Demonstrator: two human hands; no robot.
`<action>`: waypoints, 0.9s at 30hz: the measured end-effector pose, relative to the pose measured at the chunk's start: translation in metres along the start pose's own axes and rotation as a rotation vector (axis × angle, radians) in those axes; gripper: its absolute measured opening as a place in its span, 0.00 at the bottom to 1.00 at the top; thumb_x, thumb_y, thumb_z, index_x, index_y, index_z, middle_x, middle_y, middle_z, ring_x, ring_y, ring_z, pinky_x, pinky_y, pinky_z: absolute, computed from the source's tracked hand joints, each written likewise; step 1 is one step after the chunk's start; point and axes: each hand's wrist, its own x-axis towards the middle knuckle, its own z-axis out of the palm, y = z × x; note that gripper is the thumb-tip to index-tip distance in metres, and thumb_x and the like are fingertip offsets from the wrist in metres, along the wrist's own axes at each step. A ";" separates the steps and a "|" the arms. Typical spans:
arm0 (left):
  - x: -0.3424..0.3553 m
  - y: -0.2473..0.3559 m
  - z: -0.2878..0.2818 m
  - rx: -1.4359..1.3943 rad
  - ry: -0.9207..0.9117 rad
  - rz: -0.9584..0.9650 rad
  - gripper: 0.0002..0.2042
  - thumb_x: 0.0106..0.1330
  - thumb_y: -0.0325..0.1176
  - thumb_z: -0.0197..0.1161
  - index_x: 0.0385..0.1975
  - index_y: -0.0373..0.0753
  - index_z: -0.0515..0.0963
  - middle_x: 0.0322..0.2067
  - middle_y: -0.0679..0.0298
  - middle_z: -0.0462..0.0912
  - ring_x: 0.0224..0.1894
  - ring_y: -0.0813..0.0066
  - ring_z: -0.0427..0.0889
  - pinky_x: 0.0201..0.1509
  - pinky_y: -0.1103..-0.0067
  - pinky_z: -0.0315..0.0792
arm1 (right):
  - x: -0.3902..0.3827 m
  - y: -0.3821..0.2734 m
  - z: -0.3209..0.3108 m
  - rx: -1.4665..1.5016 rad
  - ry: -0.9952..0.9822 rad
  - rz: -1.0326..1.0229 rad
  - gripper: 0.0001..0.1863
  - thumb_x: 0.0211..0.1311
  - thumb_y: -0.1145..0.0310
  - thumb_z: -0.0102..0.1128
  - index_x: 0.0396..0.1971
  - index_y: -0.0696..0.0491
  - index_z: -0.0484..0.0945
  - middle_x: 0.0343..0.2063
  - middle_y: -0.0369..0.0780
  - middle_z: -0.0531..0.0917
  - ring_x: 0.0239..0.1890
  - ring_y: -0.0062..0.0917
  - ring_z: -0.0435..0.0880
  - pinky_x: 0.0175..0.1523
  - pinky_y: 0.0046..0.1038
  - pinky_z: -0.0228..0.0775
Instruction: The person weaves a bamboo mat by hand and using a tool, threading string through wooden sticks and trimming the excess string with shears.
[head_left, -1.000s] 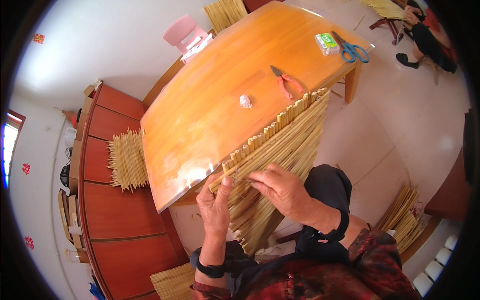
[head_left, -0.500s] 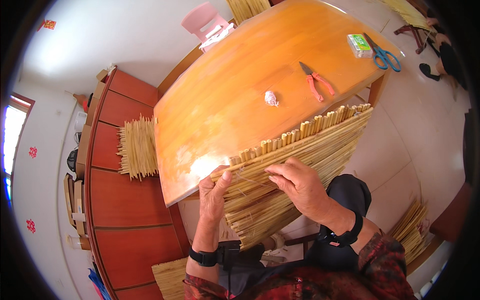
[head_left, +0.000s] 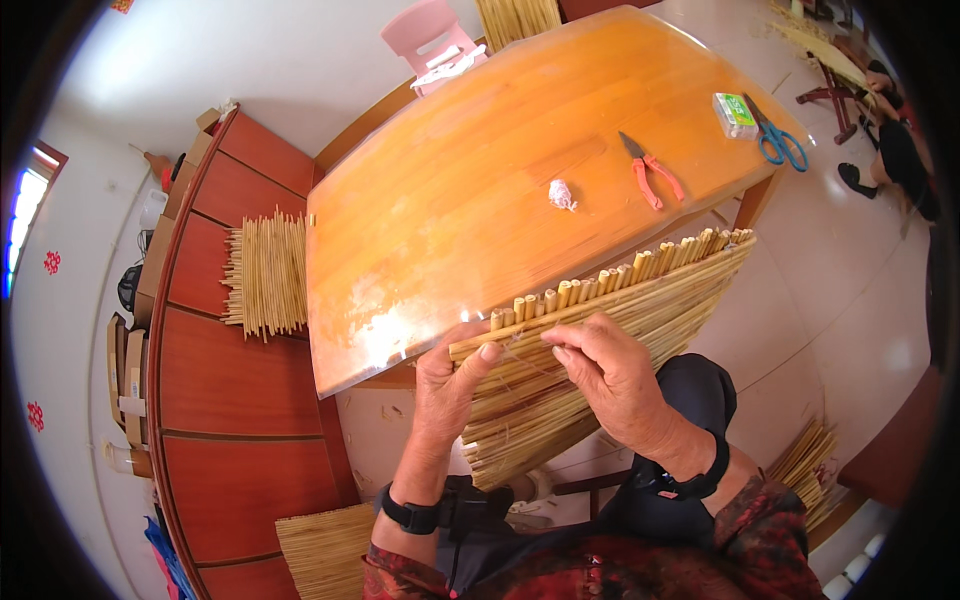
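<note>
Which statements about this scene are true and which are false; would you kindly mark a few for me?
1. The left hand holds the stalk mat near its left end. True.
2. The right hand rests on the table. False: it is over the mat.
3. The pliers have blue handles. False: the handles are red.
4. The scissors lie beside the small plastic box. True.
5. The chair is green. False: it is pink.

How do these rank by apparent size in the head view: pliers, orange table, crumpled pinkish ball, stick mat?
1. Orange table
2. Stick mat, partly covered by the hands
3. Pliers
4. Crumpled pinkish ball
</note>
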 end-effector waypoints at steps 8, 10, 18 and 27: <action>-0.009 0.005 0.006 0.019 -0.039 0.081 0.13 0.60 0.34 0.62 0.40 0.33 0.77 0.31 0.70 0.78 0.34 0.86 0.72 0.39 0.88 0.67 | -0.006 -0.003 0.004 -0.415 0.019 -0.296 0.21 0.45 0.83 0.56 0.44 0.57 0.75 0.22 0.38 0.66 0.22 0.27 0.71 0.27 0.24 0.67; -0.011 0.004 0.004 0.005 -0.028 0.093 0.13 0.61 0.34 0.61 0.40 0.33 0.77 0.30 0.71 0.77 0.33 0.87 0.71 0.38 0.88 0.66 | -0.007 -0.005 0.002 -0.495 -0.021 -0.370 0.22 0.44 0.82 0.56 0.45 0.57 0.75 0.21 0.38 0.65 0.21 0.26 0.71 0.26 0.25 0.67; -0.013 0.004 0.001 0.003 0.012 0.062 0.11 0.61 0.33 0.61 0.39 0.32 0.77 0.31 0.69 0.78 0.33 0.86 0.73 0.39 0.87 0.68 | -0.012 -0.005 -0.001 -0.575 -0.020 -0.291 0.20 0.45 0.81 0.57 0.43 0.54 0.75 0.20 0.37 0.64 0.21 0.26 0.71 0.25 0.25 0.66; -0.017 0.000 0.002 -0.011 0.003 0.047 0.13 0.61 0.34 0.61 0.40 0.32 0.77 0.32 0.68 0.79 0.35 0.84 0.73 0.41 0.86 0.68 | -0.023 -0.006 -0.009 -0.217 -0.080 -0.004 0.12 0.54 0.80 0.52 0.40 0.58 0.72 0.29 0.42 0.74 0.29 0.29 0.77 0.31 0.24 0.70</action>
